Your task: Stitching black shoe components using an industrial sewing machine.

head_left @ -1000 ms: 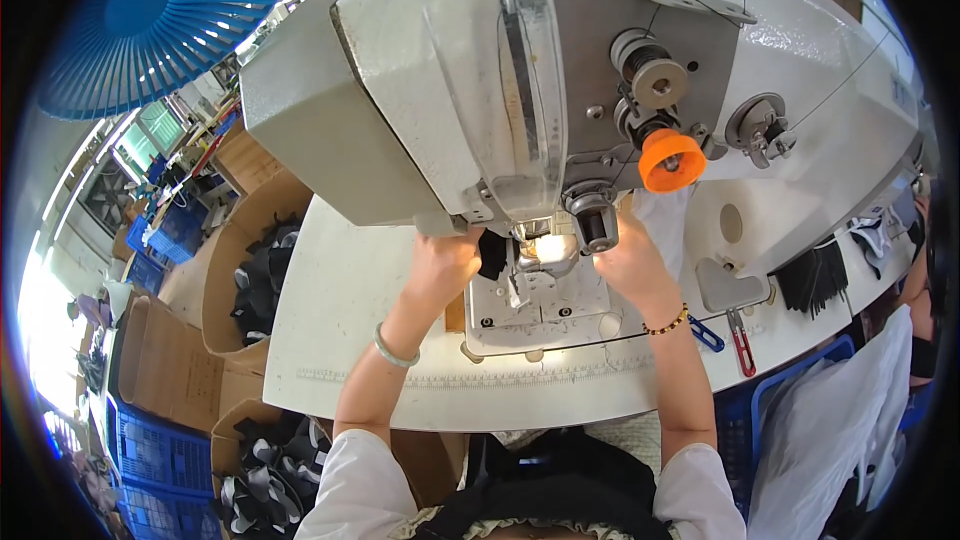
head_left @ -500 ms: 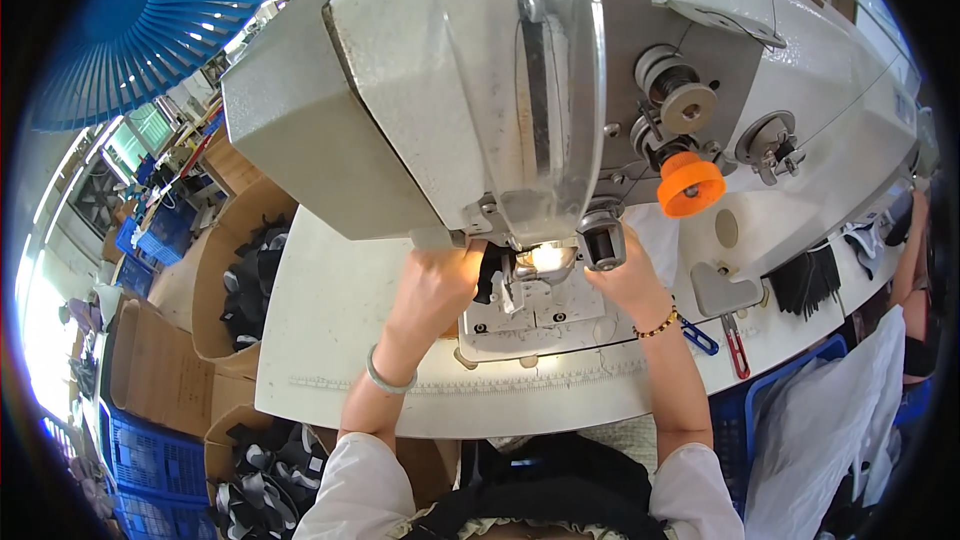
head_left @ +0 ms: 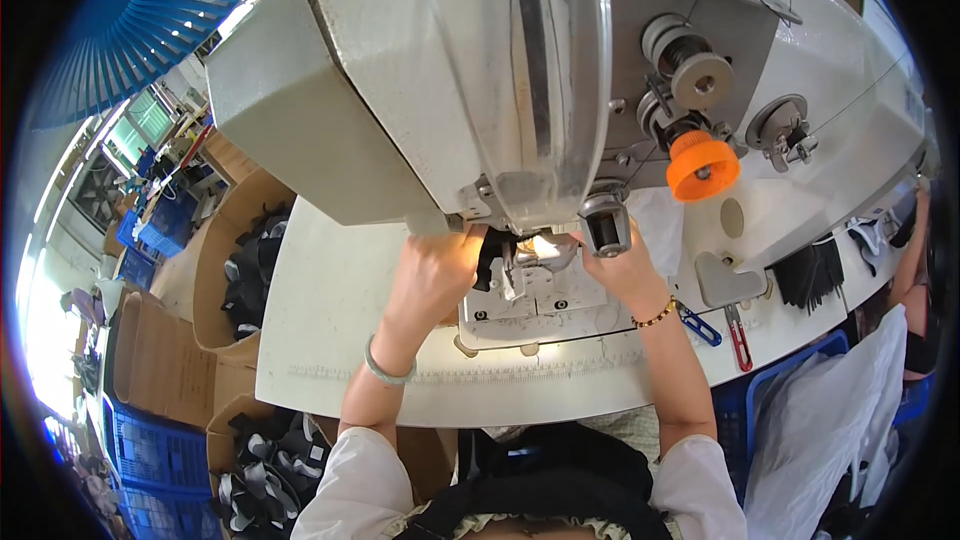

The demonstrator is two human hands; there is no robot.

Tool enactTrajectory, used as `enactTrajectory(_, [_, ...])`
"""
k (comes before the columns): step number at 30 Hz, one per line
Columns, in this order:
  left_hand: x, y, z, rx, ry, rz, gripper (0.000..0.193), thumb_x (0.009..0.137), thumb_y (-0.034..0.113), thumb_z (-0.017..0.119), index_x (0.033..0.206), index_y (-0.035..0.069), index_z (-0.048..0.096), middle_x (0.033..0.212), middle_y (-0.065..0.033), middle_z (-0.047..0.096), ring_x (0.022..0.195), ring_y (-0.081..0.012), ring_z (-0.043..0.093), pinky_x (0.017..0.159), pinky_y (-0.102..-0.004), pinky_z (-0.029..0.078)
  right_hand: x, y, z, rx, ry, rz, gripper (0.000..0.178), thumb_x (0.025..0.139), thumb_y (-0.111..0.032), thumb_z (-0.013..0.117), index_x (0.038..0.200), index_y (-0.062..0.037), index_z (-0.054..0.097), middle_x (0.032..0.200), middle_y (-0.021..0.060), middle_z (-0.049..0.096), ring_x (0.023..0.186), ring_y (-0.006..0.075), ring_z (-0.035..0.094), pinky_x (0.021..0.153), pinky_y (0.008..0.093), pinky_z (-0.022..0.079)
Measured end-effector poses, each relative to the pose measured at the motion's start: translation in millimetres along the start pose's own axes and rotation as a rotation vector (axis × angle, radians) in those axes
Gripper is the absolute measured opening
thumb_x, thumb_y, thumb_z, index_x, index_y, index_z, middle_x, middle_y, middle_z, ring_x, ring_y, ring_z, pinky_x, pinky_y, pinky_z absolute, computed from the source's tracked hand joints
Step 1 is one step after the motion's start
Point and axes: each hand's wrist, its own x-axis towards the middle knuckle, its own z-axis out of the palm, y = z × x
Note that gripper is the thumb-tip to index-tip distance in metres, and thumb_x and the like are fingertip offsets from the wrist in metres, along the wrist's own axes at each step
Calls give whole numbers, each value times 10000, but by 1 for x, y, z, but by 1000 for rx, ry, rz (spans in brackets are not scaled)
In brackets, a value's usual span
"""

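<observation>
Under the head of a large white sewing machine (head_left: 400, 70), both my hands work close to the needle area. My left hand (head_left: 432, 268), with a pale bangle at the wrist, is closed at the edge of a black fabric piece (head_left: 487, 262). Most of that piece is hidden by the machine head. On the other side of the lit presser foot (head_left: 512, 280), my right hand (head_left: 634, 275) has its fingers curled in behind a dark metal cylinder (head_left: 606, 230). What they hold is hidden. A beaded bracelet circles that wrist.
Right of my right hand lie blue-handled snips (head_left: 699, 324), a red-handled tool (head_left: 739, 340) and a stack of black strips (head_left: 808, 275). Cartons (head_left: 225, 325) of dark pieces stand at left, below a blue fan (head_left: 150, 10). A blue crate (head_left: 733, 420) holds white sheeting at right.
The view has shifted slightly, so the machine head looks nearer. My right hand's thumb has moved further in behind the cylinder; my left hand stays beside the black piece.
</observation>
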Motion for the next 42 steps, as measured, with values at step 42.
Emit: enactTrajectory(42, [-5, 28, -26, 189, -19, 143, 376, 681, -9, 541, 1049, -88, 555, 997, -165, 596, 929, -270, 599, 816, -347, 510, -2, -4, -24, 43, -138, -125, 408, 583, 78, 588, 974, -38, 617, 922, 82, 495, 864, 292, 533, 652, 332, 468])
